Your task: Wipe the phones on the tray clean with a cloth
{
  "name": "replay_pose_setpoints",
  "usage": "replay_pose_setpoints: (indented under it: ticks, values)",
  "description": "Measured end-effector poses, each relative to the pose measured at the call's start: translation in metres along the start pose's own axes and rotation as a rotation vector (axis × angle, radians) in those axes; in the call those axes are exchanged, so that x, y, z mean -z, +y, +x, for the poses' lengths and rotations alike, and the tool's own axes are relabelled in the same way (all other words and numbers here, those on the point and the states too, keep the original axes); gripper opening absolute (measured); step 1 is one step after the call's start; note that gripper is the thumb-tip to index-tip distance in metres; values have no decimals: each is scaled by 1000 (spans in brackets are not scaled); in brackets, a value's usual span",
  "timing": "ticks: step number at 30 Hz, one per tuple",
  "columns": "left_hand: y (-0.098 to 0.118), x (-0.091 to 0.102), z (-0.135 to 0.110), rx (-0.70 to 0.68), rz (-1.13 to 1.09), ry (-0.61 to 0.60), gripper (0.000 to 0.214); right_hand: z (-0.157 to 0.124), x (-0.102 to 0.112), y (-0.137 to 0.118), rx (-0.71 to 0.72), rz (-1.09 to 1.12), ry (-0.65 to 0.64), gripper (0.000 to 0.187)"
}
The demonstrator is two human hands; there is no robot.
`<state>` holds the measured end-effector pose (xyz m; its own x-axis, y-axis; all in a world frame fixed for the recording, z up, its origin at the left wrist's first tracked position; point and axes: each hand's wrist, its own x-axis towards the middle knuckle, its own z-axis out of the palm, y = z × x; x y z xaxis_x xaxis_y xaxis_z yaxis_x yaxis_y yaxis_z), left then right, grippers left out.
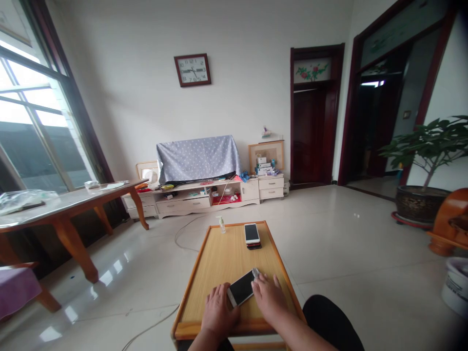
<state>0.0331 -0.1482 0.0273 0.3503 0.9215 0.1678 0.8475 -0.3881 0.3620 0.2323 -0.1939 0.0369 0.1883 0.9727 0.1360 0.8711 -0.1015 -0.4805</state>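
Observation:
A white smartphone with a dark screen (242, 288) lies at a slant on the small wooden table (223, 263). My left hand (218, 309) grips its lower left end, fingers along the edge and thumb near the bottom corner. At the upper right end is my right hand (268, 295), its fingers closed on a small grey wad of cloth (255, 273) pressed against the phone's screen side. Farther up the table, a stack of phones (252, 235) has a white one on top. A small clear pump bottle (221, 225) stands upright near the far left corner.
A dark-clad knee (329, 321) is right of the table. On the left stands a larger table (69, 209) with plastic-wrapped things. A low white cabinet (186, 204) with a cloth-covered shape is along the wall. A potted plant (420, 204) and a bucket (455, 285) stand at right.

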Motion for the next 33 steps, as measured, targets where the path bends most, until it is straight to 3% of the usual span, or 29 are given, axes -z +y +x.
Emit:
replay_pose_setpoints:
  ticks: [7, 10, 16, 24, 30, 33]
  values:
    - [-3, 1, 0, 5, 9, -57, 52, -31, -21, -47, 251, 180, -155, 57]
    - [-1, 4, 0, 8, 7, -43, 49, -25, -15, -39, 220, 170, -132, 57]
    - [7, 11, -2, 25, 16, -63, 55, 3, -7, -12, 22, 10, -3, 57]
    - [0, 6, -1, 22, 6, -57, 48, -23, -24, -39, 267, 164, -141, 53]
    - [-1, 3, -1, -8, -14, -18, 54, 6, -6, -4, 15, 62, 4, 57]
    - [0, 4, -1, 1, -17, -21, 55, 11, -6, 1, -34, -11, 22, 55]
